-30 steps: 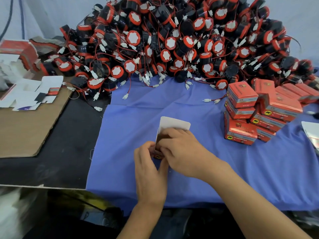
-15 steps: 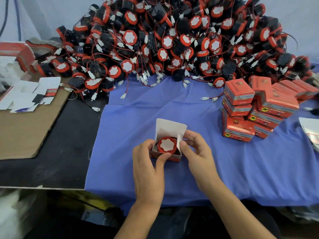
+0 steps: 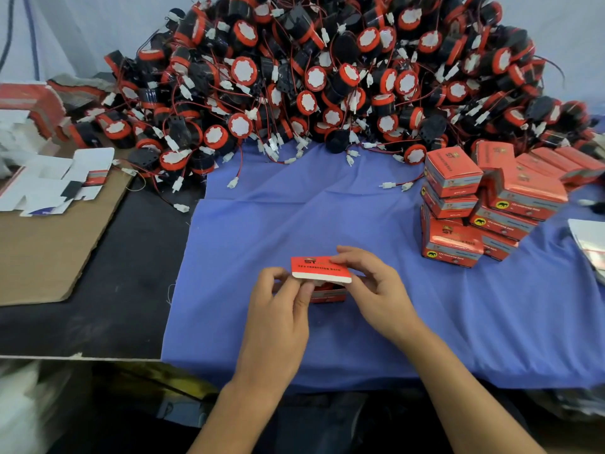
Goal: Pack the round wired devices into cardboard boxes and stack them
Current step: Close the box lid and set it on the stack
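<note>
A small red cardboard box [image 3: 322,273] sits on the blue cloth [image 3: 327,221] in front of me, its red lid folded nearly flat over the top. My left hand [image 3: 281,306] pinches the box's left side. My right hand [image 3: 376,290] holds the lid's right edge with fingers curled over it. The device inside is almost hidden; only a sliver of red shows under the lid. A big heap of round black-and-red wired devices [image 3: 327,77] fills the back of the table. Closed red boxes [image 3: 465,208] are stacked at the right.
Flat unfolded white box blanks [image 3: 55,181] lie on brown cardboard [image 3: 49,250] at the left. Loose white connectors on red wires [image 3: 393,185] trail from the heap onto the cloth. A silvery sheet [image 3: 589,237] lies at the right edge.
The lid stood upright with the round device showing inside half a second ago; now it is folded down over the box. My right hand moved onto the lid.
</note>
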Motion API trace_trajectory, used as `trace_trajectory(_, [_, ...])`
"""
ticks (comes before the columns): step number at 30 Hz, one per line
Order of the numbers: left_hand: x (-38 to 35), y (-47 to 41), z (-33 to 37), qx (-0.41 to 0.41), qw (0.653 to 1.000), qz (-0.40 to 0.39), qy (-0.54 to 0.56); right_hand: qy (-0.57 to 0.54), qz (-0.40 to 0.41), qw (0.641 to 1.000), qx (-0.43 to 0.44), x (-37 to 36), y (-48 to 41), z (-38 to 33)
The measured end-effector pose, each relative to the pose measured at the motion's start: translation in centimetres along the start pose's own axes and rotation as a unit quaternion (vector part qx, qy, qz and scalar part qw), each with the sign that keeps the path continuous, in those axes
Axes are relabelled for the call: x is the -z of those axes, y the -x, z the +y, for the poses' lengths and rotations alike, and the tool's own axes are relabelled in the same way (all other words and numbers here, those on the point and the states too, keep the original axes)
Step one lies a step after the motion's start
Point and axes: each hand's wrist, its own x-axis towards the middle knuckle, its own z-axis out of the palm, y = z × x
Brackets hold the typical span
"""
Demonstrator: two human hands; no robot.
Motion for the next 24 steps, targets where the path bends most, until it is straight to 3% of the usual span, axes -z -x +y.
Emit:
trace_trajectory(4, [1.1,-0.9,-0.5,0.013,0.998,-0.022,0.055,-0.058,-0.047,0.997,-0.036,0.7,0.2,0.2])
trace_trajectory(11, [1.1,-1.7,-1.4,0.076,0.988,0.019,0.134,-0.051,-0.028,0.998,-0.011,0.0,0.6,0.9])
trace_trajectory(15, [0.7,-1.6,-1.9,0.098,0.971,-0.001,0.217,-0.031,-0.022,0.999,0.004,-0.1,0.7,1.3])
trace_trajectory(20, [0.9,-1.6,-2.6,-0.002,0.990,-0.095,0.100,0.027,-0.045,0.998,0.047,0.1,0.8,1.4])
trace_trajectory(24, [1.0,-1.5,-2.7,-0.020,0.992,-0.098,0.074,0.081,-0.034,0.992,0.093,0.1,0.9,1.7])
